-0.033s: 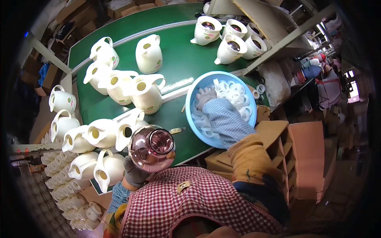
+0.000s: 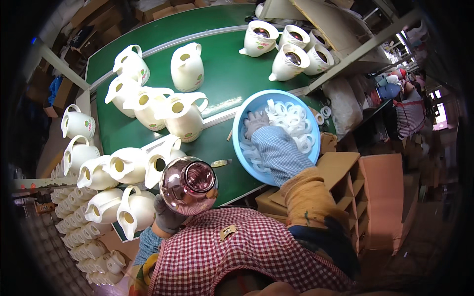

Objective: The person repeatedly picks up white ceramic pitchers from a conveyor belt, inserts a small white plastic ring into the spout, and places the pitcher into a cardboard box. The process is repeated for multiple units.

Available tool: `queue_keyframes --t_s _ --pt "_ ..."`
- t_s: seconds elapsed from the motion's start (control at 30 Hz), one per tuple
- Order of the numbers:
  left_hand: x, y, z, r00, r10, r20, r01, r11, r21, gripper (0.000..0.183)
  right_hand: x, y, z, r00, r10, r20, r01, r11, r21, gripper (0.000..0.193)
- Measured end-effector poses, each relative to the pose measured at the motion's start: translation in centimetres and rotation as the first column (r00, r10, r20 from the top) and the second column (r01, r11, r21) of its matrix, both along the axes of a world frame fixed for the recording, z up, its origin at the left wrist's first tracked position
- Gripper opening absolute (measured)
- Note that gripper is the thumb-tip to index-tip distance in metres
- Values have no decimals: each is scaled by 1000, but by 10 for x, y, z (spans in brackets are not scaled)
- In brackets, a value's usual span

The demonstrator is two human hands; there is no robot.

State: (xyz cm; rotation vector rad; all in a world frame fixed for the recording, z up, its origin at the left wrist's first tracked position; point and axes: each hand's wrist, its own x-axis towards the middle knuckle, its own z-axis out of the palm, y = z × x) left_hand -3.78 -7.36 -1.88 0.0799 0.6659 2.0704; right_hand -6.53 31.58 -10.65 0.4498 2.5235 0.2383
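My gloved left hand (image 2: 169, 217) is closed round the side of a shiny, pinkish mirrored glass flask liner (image 2: 188, 186). The liner's round mouth is turned up and faces me. My gloved right hand (image 2: 256, 123) reaches into a light blue basin (image 2: 239, 143), its fingers apart and bent down at the left inner side. Translucent white plastic rings (image 2: 291, 118) fill much of the basin, and some lie beside and below that hand. The fingertips are partly hidden. Cream-white jug bodies (image 2: 183, 118) with handles stand to the left of the basin.
More white jugs (image 2: 129, 165) crowd the left of the green table (image 2: 222, 79). Several with dark liners inside (image 2: 290, 61) stand at the back right. A small yellowish tool (image 2: 221, 163) lies beside the liner. Cardboard boxes (image 2: 380, 197) are at the right, below a metal frame bar (image 2: 365, 47).
My right hand's fingers have bent slightly more among the rings. The left hand keeps its hold on the liner.
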Motion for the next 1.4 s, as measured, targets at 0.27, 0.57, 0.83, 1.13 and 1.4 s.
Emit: queue_keyframes --t_s 0.27,0.57,0.83,1.13,1.4 --pt "0 4 -6 998 69 15 -69 998 15 95 13 13 89 954 -183 -238 84 925 -371 37" --pt "7 56 18 984 -144 108 135 987 88 83 99 -28 165 710 -523 -471 25 688 -725 41" --pt "15 74 7 982 -182 58 176 979 102 79 139 -30 158 554 -708 -438 -77 480 -874 31" --pt "22 67 0 971 -180 156 156 976 155 66 156 -87 180 315 -243 -917 -759 516 -397 32" --pt "19 63 -9 953 -244 178 237 970 61 77 163 -94 184 367 -153 -918 -734 559 -387 59"
